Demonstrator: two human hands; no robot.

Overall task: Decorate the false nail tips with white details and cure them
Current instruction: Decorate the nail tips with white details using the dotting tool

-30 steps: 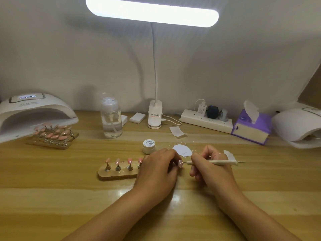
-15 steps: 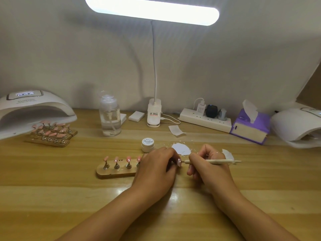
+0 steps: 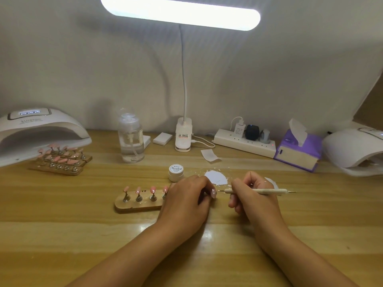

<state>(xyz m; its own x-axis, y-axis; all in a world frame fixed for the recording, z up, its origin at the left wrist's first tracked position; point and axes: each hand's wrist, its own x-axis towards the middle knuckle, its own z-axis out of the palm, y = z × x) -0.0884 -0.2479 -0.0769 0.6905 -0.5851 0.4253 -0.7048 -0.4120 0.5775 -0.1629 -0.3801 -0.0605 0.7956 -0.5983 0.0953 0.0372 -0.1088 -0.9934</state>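
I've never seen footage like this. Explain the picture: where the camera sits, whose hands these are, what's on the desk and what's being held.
No machine here: a person works with bare hands, filmed by a camera worn on their head, looking down at a wooden desk. The left hand pinches a pink nail tip; the right hand holds a fine detailing pen, its point aimed at that tip. By the left hand, a wooden holder carries four more tips. Behind lie a small jar labelled Painted and a white paper scrap. A curing lamp stands far left, a second curing lamp far right; a desk lamp shines overhead.
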